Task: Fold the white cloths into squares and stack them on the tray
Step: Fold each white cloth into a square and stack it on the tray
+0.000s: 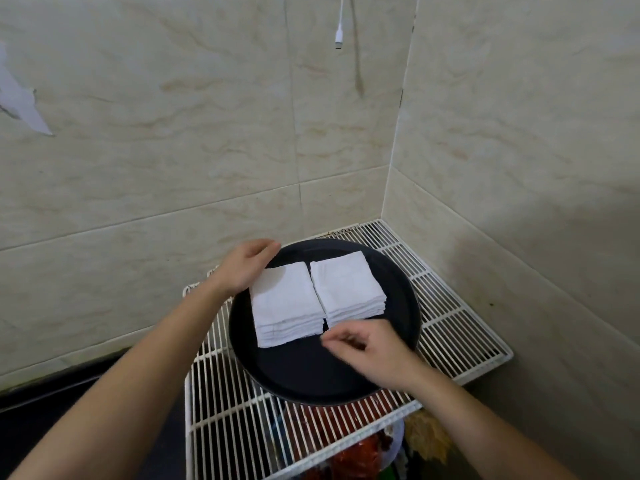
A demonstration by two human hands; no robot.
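Note:
A round black tray point(304, 372) sits on a white wire rack. Two stacks of folded white square cloths lie side by side on it: the left stack point(285, 304) and the right stack point(348, 285). My left hand point(244, 263) rests at the far left corner of the left stack, fingers fairly straight along its back edge. My right hand point(367, 351) hovers just in front of the right stack, its fingers loosely curled with thumb and forefinger near each other; nothing shows between them.
The wire rack point(450, 327) stands in a corner of beige tiled walls. Red and green items point(349, 455) lie beneath the rack. A white cable plug point(338, 38) hangs from above. A dark counter edge point(52, 389) runs at the left.

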